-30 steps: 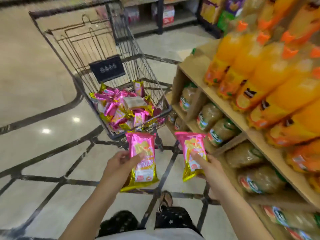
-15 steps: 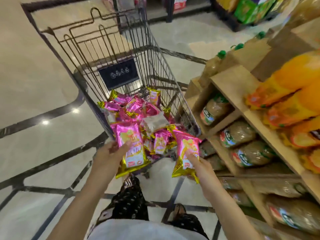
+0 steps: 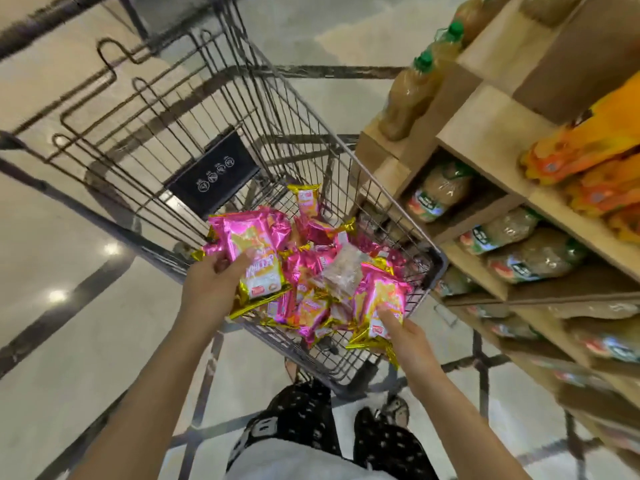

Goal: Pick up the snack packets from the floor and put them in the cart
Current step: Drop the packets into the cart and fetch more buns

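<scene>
Head view: the left hand (image 3: 211, 289) grips a glossy pink foil snack packet (image 3: 256, 258) with crimped gold ends, thumb across its face, held over the near left corner of the cart (image 3: 311, 133); the right hand (image 3: 407, 337) pinches a second pink-and-gold packet (image 3: 379, 303) by its lower edge, at the cart's near right rim, partly over the basket; the cart is dark wire mesh with a thick rounded rim, and a flat black placard (image 3: 214, 178) hangs on its far wall; inside lies a crumpled heap of like packets (image 3: 311, 237), shiny and creased, with one clear wrapper (image 3: 341, 273) of pale contents on top; just right of the cart stands a pale wooden shelf unit (image 3: 485, 123), close against its side; cloudy brown bottles with green caps (image 3: 408, 91) stand on its low step, orange bottles (image 3: 581, 147) lie on a higher board, and green-labelled bottles (image 3: 440, 192) lie in the cubbies; the floor (image 3: 52, 237) is polished pale stone with dark inlaid bands; black patterned trousers (image 3: 301, 420) show below.
</scene>
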`<state>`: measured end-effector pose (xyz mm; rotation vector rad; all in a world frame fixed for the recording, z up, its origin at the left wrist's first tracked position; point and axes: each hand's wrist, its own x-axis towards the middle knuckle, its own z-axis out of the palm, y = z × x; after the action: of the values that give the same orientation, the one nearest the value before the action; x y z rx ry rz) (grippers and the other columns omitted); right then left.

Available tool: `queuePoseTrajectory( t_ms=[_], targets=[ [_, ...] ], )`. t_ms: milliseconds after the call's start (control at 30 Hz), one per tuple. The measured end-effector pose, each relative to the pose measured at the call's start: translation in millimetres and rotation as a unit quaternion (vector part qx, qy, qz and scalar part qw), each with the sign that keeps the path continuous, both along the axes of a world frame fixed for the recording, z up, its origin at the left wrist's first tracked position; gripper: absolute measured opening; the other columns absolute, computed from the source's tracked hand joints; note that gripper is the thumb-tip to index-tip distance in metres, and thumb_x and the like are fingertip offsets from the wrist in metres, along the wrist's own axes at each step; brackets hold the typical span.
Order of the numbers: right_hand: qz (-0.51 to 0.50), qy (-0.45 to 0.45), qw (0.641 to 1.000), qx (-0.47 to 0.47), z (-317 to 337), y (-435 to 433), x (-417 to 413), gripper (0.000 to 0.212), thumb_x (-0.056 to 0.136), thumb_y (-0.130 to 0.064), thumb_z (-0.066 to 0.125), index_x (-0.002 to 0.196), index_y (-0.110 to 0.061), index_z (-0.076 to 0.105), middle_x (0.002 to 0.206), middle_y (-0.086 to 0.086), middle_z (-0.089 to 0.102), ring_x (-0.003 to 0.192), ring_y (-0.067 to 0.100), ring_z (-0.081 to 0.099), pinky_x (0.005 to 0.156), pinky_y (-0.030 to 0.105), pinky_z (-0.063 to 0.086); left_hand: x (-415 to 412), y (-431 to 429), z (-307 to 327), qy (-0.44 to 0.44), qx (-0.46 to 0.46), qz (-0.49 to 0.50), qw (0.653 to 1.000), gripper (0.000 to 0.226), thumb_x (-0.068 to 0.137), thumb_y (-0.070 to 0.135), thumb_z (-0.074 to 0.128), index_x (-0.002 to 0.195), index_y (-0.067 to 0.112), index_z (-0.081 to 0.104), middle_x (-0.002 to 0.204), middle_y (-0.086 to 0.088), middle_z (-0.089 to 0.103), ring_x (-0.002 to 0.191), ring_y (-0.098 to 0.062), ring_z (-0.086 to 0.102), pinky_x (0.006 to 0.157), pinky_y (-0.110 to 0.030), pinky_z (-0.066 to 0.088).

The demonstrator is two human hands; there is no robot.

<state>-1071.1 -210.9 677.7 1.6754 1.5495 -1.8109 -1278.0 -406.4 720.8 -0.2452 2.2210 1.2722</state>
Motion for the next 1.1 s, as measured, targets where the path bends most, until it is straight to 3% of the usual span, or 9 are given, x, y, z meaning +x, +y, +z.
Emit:
queuePoseTrajectory(
  t_ms=[67, 167, 300, 433, 533, 633, 733, 967, 1100],
  targets=[
    [0.017, -0.017, 1.0, 0.013, -10.4, -3.3, 0.6, 0.102, 0.077, -0.08, 0.051, 0.151, -0.013, 0.033, 0.153, 0.005, 0.037, 0.137, 0.028, 0.04, 0.111, 0.044, 0.033, -10.2, 6.4, -5.3, 0.011, -0.004, 0.0, 1.0, 0.027, 0.088, 0.044, 0.068, 0.088, 0.017, 0.065, 0.092, 0.001, 0.071, 0.094, -0.026, 0.068, 0.082, -0.039, 0.052],
    [0.074, -0.052, 0.996, 0.002, -11.1, -10.3, 1.3, 0.111, 0.057, -0.095, 0.049, 0.132, -0.012, 0.046, 0.135, 0.005, 0.048, 0.123, 0.026, 0.049, 0.108, 0.045, 0.037, -14.8, 19.3, -3.0, 0.013, -0.008, -0.018, 1.0, 0.048, 0.093, 0.045, 0.058, 0.128, 0.011, 0.057, 0.114, 0.004, 0.056, 0.107, -0.018, 0.056, 0.083, -0.027, 0.038],
    [0.055, -0.074, 0.995, 0.034, -15.3, -13.3, 20.6, 0.089, 0.086, -0.069, 0.051, 0.148, -0.007, 0.034, 0.152, 0.01, 0.038, 0.136, 0.028, 0.04, 0.105, 0.036, 0.034, -5.9, 32.3, -4.3, 0.022, -0.08, -0.126, 0.989, 0.068, 0.092, 0.055, 0.052, 0.14, 0.007, 0.048, 0.14, -0.014, 0.053, 0.128, -0.029, 0.048, 0.094, -0.027, 0.034],
    [0.019, -0.079, 0.994, 0.07, 0.4, -17.6, 58.6, 0.082, 0.076, -0.075, 0.058, 0.136, -0.02, 0.047, 0.133, 0.006, 0.053, 0.12, 0.024, 0.053, 0.09, 0.032, 0.037, 37.2, 45.1, 6.4, 0.062, -0.07, -0.268, 0.959, 0.076, 0.088, 0.058, 0.057, 0.148, 0.015, 0.038, 0.143, 0.0, 0.046, 0.131, -0.029, 0.046, 0.107, -0.04, 0.038],
    [0.03, -0.11, 0.981, 0.156, 13.1, -22.8, 102.3, 0.082, 0.089, -0.054, 0.059, 0.15, -0.008, 0.029, 0.149, 0.012, 0.041, 0.134, 0.03, 0.043, 0.099, 0.034, 0.04, 79.2, 51.2, 8.6, 0.167, -0.113, -0.435, 0.878, 0.066, 0.094, 0.048, 0.056, 0.147, 0.013, 0.039, 0.144, -0.007, 0.042, 0.136, -0.029, 0.039, 0.105, -0.039, 0.036],
    [0.096, -0.171, 0.942, 0.273, 22.4, -32.4, 152.8, 0.077, 0.088, -0.055, 0.06, 0.142, -0.005, 0.038, 0.129, 0.013, 0.057, 0.119, 0.03, 0.053, 0.092, 0.036, 0.048, 129.2, 54.7, 9.1, 0.248, -0.156, -0.549, 0.783, 0.067, 0.095, 0.047, 0.053, 0.148, 0.01, 0.036, 0.153, -0.016, 0.033, 0.139, -0.031, 0.034, 0.112, -0.043, 0.031],
    [0.128, -0.198, 0.909, 0.344, 29.5, -51.6, 207.7, 0.074, 0.088, -0.055, 0.06, 0.141, -0.009, 0.04, 0.134, 0.01, 0.053, 0.122, 0.029, 0.048, 0.096, 0.039, 0.046, 186.5, 51.5, 7.9, 0.303, -0.19, -0.626, 0.693, 0.071, 0.094, 0.053, 0.05, 0.149, 0.012, 0.033, 0.153, -0.017, 0.033, 0.139, -0.033, 0.032, 0.113, -0.044, 0.031],
    [0.12, -0.26, 0.889, 0.358, 32.3, -132.4, 357.2, 0.081, 0.077, -0.059, 0.07, 0.134, -0.004, 0.052, 0.12, 0.016, 0.063, 0.108, 0.038, 0.059, 0.08, 0.043, 0.052, 326.4, 24.6, -4.0, 0.287, -0.236, -0.746, 0.552, 0.079, 0.096, 0.061, 0.036, 0.156, 0.02, 0.009, 0.162, -0.016, 0.011, 0.148, -0.033, 0.013, 0.119, -0.044, 0.017],
    [0.038, -0.316, 0.888, 0.331, 42.8, -180.7, 440.6, 0.085, 0.086, -0.067, 0.052, 0.149, -0.013, 0.03, 0.143, 0.008, 0.045, 0.129, 0.029, 0.044, 0.099, 0.038, 0.043, 402.0, 18.8, -1.7, 0.307, -0.227, -0.798, 0.465, 0.085, 0.093, 0.067, 0.035, 0.157, 0.02, 0.004, 0.162, -0.017, 0.004, 0.149, -0.034, 0.01, 0.12, -0.045, 0.016]
  ],
)
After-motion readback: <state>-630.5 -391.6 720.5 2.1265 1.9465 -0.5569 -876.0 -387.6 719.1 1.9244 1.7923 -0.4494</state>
